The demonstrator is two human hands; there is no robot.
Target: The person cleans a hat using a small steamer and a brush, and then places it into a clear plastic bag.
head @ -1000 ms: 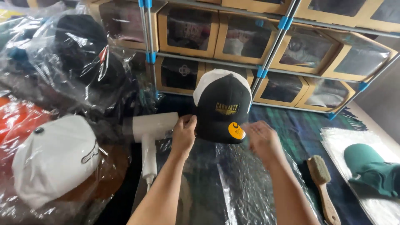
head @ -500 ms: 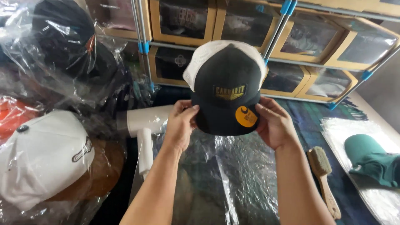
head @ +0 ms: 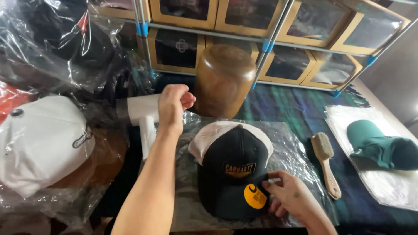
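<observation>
metal shelving rack (head: 270, 37) | cardboard window boxes (head: 176, 48) | plaid blanket (head: 287, 109)

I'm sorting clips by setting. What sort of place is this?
Probably a cap seller's or collector's storeroom: windowed cardboard boxes on a rack, caps in plastic bags, a wooden hat block, and a brush beside the black cap.

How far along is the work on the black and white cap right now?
Done: the black and white cap lies flat on a clear plastic sheet, clear of the wooden hat block. In hand: the right hand touches the brim by the round orange sticker; the left hand hovers closed near the white hair dryer. Left: the sticker is still on, the cap unwrapped, and the brush lies untouched.
</observation>
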